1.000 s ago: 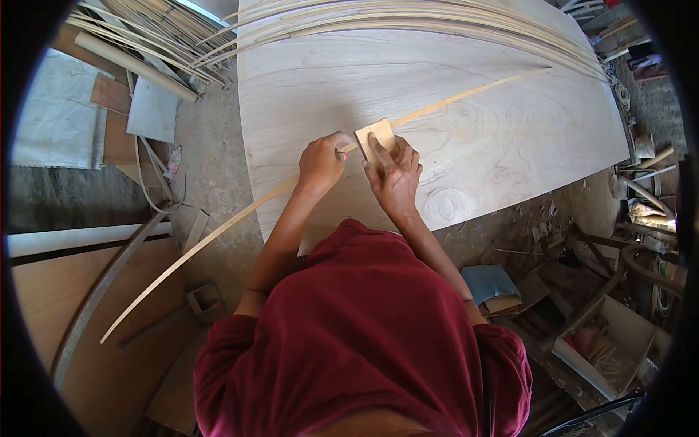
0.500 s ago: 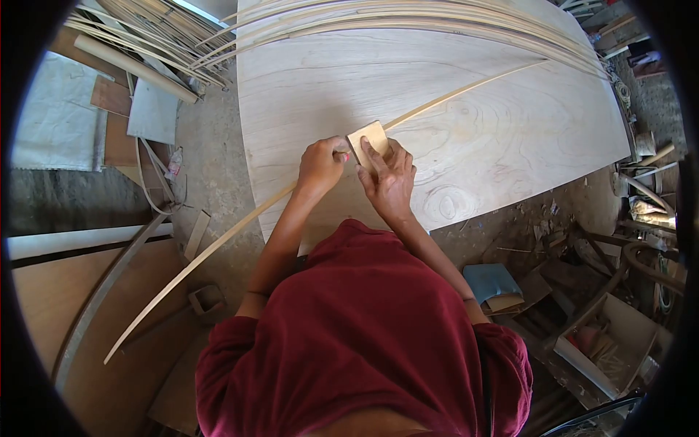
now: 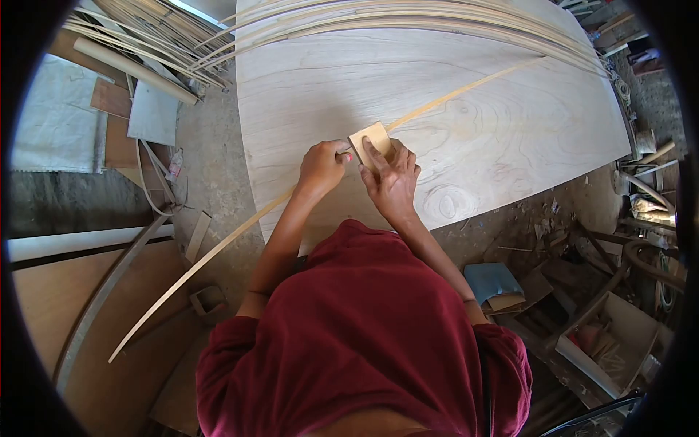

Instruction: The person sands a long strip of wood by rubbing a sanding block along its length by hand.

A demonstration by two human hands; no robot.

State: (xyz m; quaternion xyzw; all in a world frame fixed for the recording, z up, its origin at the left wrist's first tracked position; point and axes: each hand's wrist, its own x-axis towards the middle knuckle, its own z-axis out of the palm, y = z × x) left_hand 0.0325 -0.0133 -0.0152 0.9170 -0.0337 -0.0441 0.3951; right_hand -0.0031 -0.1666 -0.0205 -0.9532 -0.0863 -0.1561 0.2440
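I observe the right hand (image 3: 394, 182) grasping a flat wooden block (image 3: 378, 132), one finger laid along its upper face. The left hand (image 3: 321, 169), just beside it, is curled closed on a thin wooden strip (image 3: 440, 100). The strip passes beneath the block, its far part over the pale board (image 3: 502, 160), its near end beyond the board's edge. Further strips (image 3: 378, 29) lie along the board's far side.

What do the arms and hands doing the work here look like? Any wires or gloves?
No wires: they're a person's. The loose, dark red sleeves end around the elbows, leaving both forearms bare. The left hand and right hand have no gloves. A small pinkish-red spot shows by the left thumb; what it is, I can't tell.
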